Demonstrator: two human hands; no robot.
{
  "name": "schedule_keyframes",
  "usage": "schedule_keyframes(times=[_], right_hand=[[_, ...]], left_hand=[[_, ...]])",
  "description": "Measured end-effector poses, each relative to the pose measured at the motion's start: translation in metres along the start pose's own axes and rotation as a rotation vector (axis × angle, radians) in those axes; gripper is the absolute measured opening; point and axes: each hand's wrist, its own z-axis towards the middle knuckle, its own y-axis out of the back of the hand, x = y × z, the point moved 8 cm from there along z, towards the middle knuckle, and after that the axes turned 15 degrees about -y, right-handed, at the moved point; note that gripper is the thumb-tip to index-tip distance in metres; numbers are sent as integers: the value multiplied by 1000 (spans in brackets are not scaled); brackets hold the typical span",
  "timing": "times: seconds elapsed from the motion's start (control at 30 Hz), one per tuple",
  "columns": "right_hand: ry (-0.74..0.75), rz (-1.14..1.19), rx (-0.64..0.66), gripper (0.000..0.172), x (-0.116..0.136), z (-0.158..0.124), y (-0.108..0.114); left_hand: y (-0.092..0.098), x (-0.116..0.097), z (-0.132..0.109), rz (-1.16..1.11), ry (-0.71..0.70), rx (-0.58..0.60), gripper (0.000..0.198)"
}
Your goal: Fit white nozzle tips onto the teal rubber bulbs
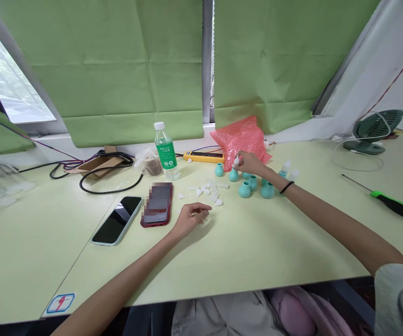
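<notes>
My right hand (pixel 250 163) reaches out over a group of small turquoise vase-shaped pots (pixel 244 189). Its fingers pinch a small white piece (pixel 236 161) just above one turquoise pot (pixel 234 175); whether the two touch, I cannot tell. My left hand (pixel 191 217) rests on the table with its fingers loosely stretched and nothing seen in them. Just beyond its fingertips lie several small white translucent pieces (pixel 207 191), scattered in a loose heap. A small clear bottle (pixel 285 169) stands behind my right wrist, partly hidden by it.
Two phones, one light-edged (pixel 117 220) and one red-cased (pixel 157 205), lie left of my left hand. Behind are a water bottle (pixel 166 156), black cable (pixel 108 191), yellow power strip (pixel 204 157) and pink bubble-wrap bag (pixel 241 140). A screwdriver (pixel 393 204) and fan (pixel 372 133) are at right.
</notes>
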Motion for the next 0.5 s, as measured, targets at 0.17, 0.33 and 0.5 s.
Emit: schedule_keyframes(times=[0.17, 0.33, 0.5], right_hand=[[27, -77, 9, 33, -2, -1, -4], [-27, -63, -79, 36, 6, -12, 21], [255, 322, -100, 29, 91, -98, 96]], left_hand=[[0, 2, 0, -11, 7, 4, 25], [1, 7, 1, -1, 8, 1, 25], [1, 13, 1, 22, 14, -4, 24]])
